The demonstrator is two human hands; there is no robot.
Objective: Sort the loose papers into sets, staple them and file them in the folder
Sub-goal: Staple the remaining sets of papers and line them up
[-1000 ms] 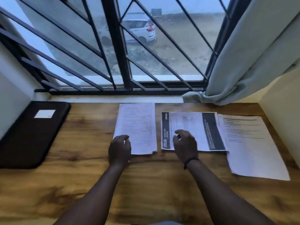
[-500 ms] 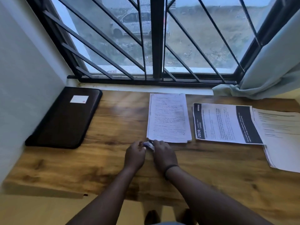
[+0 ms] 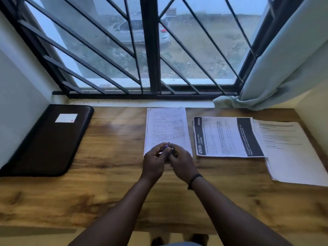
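Both hands are meeting at the centre of the frame, over the near end of the handwritten set (image 3: 166,128). The left hand (image 3: 153,161) and the right hand (image 3: 182,163) are curling their fingers together round a small stapler (image 3: 168,148), which is showing only as a dark and silvery bit with a blue glint between the fingertips; most of it is hidden, so how it is turned cannot be told. The right wrist is wearing a dark band (image 3: 194,180).

The handwritten set is lying lengthwise on the wooden table (image 3: 106,174), running up toward the window sill. Right of it, apart by a strip of bare wood, the printed set (image 3: 227,137) with black bands and the number 2939 is lying sideways. Its right edge is overlapping a third set (image 3: 292,157) of plain white sheets, which is reaching toward the lower right of the frame and is slightly fanned at its near edge.

The folder (image 3: 44,141), dark and closed, with a small white label near its top, is lying at the left of the frame against the wall, well apart from the papers.

Across the top of the frame a barred window (image 3: 152,50) is showing a car outside, and a pale curtain (image 3: 284,68) is hanging in the upper right, its hem resting on the sill.
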